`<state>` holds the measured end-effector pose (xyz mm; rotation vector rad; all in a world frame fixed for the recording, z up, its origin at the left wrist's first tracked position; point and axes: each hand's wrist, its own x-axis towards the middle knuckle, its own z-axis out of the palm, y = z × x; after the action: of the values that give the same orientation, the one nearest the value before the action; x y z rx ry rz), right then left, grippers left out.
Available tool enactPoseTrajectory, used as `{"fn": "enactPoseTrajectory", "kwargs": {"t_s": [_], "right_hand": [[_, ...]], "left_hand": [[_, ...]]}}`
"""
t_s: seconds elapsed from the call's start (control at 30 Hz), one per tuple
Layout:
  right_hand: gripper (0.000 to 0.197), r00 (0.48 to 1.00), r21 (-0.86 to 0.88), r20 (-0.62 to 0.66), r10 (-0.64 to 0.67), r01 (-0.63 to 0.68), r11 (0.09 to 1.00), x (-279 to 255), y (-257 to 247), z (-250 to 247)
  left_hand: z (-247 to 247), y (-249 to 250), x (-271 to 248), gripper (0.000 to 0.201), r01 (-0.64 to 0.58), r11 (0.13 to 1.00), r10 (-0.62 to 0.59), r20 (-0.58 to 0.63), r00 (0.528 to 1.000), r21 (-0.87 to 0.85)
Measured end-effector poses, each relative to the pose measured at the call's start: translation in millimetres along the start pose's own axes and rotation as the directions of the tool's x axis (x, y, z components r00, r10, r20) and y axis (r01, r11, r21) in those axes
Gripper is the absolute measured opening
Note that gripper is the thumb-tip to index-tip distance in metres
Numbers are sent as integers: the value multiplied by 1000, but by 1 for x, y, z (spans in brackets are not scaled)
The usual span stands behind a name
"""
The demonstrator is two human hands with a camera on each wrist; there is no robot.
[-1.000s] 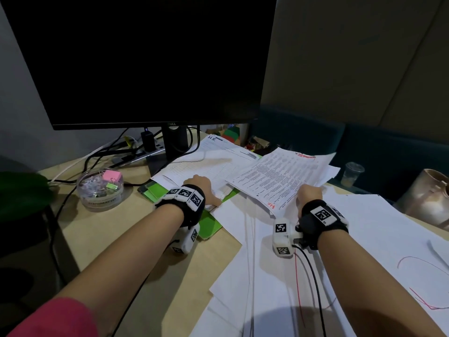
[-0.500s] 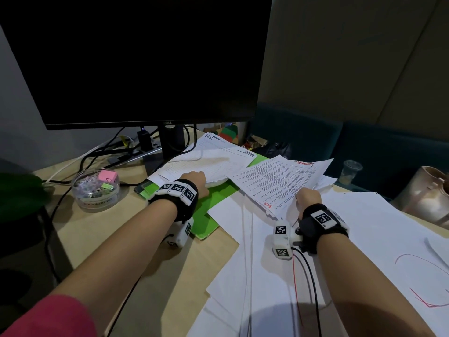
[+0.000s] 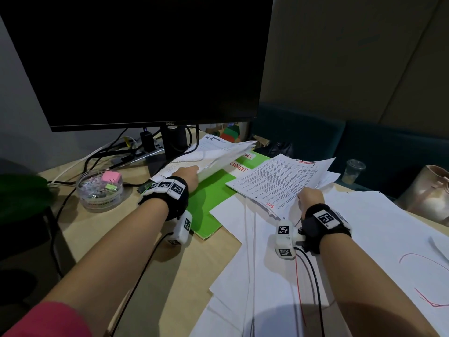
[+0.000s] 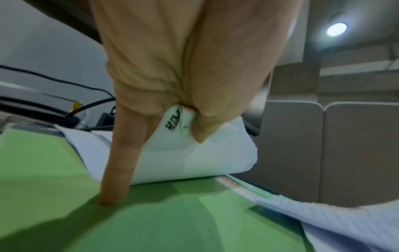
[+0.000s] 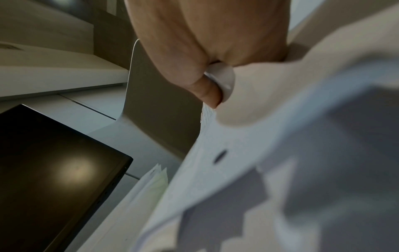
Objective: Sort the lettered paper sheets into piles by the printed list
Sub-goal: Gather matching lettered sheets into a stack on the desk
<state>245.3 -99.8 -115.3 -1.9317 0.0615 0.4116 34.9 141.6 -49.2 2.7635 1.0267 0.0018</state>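
My left hand (image 3: 188,175) pinches the near edge of a stack of printed sheets marked "H.R." (image 3: 213,155) and lifts it off a green folder (image 3: 209,198). In the left wrist view the left hand (image 4: 183,119) has thumb and fingers curled round the folded paper edge (image 4: 194,153), while one straight finger (image 4: 117,162) presses on the green folder (image 4: 151,221). My right hand (image 3: 309,198) grips a second stack of printed sheets (image 3: 281,181), held raised above the white papers. The right wrist view shows the right hand (image 5: 207,75) with thumb pinching those sheets (image 5: 248,153).
A black monitor (image 3: 136,59) stands at the back with cables (image 3: 97,154) beside its foot. A clear stationery tub (image 3: 100,190) sits to the left. Blank white sheets (image 3: 364,239) cover the right of the desk. A plastic cup (image 3: 353,170) and a metallic vase (image 3: 430,193) stand far right.
My left hand has raised its stack further, baring more of the green folder and its red-lettered label. My right hand has drawn its sheets slightly right and nearer.
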Motion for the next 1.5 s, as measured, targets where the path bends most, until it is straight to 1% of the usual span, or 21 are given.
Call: {"fn": "enactPoseTrajectory", "kwargs": {"t_s": [0.17,0.23,0.27,0.4,0.5,0.53,0.57,0.6,0.63,0.73,0.83,0.87,0.97,1.1,1.13,1.2,1.27,1.3,1.37,1.4,1.5], "right_hand": [[31,999,39,-27,-24,25,999,-19,-14,-2],[30,974,-409,36,-223,218,886,-38,-16,0],[30,971,-460,46,-236,230,858,-43,-18,2],[33,972,-330,78,-220,234,915,-56,-32,23],[33,939,-525,198,-280,343,779,-78,-39,31],[34,948,-496,203,-247,317,809,-86,-42,34],[36,958,-340,214,-192,257,905,-93,-43,35],[39,973,-87,229,-32,53,995,-93,-46,39],[41,957,107,289,40,-74,991,-89,-42,41],[65,914,290,406,5,-134,947,-88,-27,52],[103,892,254,448,63,-194,948,-73,-21,57],[100,888,241,454,70,-198,950,-74,-20,55],[51,904,179,427,17,-103,978,-88,-26,46],[43,932,-21,355,-77,91,996,-93,-28,36],[40,933,-39,342,-113,134,990,-96,-31,32],[35,932,-19,312,-184,199,980,-98,-35,26],[32,924,81,321,-209,193,978,-100,-38,20],[34,914,123,337,-227,196,973,-99,-38,17],[37,883,214,376,-282,214,953,-105,-39,7],[39,858,263,401,-320,227,938,-109,-40,2],[40,790,359,433,-434,291,887,-125,-51,-12]], "left_hand": [[-1,-11,-4,37,11,989,-12,-6,1000,-151],[-2,-14,-5,37,4,984,-6,-7,1000,-175],[-3,-14,-6,38,-1,983,0,-10,1000,-186],[-9,-7,-14,38,-37,986,35,-14,999,-161],[-12,11,-32,33,-87,996,87,27,996,-30],[-12,18,-40,31,-113,993,111,42,993,30],[-12,25,-48,28,-142,986,137,57,989,86],[-12,32,-55,27,-173,977,164,74,984,127],[-12,39,-63,27,-203,967,190,96,977,155],[-10,57,-83,27,-294,930,261,167,951,220],[-9,68,-96,27,-356,900,309,208,928,251],[-9,70,-99,30,-370,894,316,228,921,252],[-9,70,-103,39,-407,881,329,307,893,240],[-26,60,-98,68,-348,936,287,448,846,56],[-32,55,-94,67,-309,950,296,445,845,-46],[-41,44,-84,63,-231,944,294,286,912,-234],[-46,32,-73,64,-134,929,155,33,987,-346],[-47,26,-67,66,-85,921,73,-46,996,-381],[-49,17,-59,78,-9,862,-27,-63,998,-506],[-50,14,-56,80,5,781,-36,-37,999,-624],[-54,14,-60,52,-36,373,55,-17,998,-927]]}}
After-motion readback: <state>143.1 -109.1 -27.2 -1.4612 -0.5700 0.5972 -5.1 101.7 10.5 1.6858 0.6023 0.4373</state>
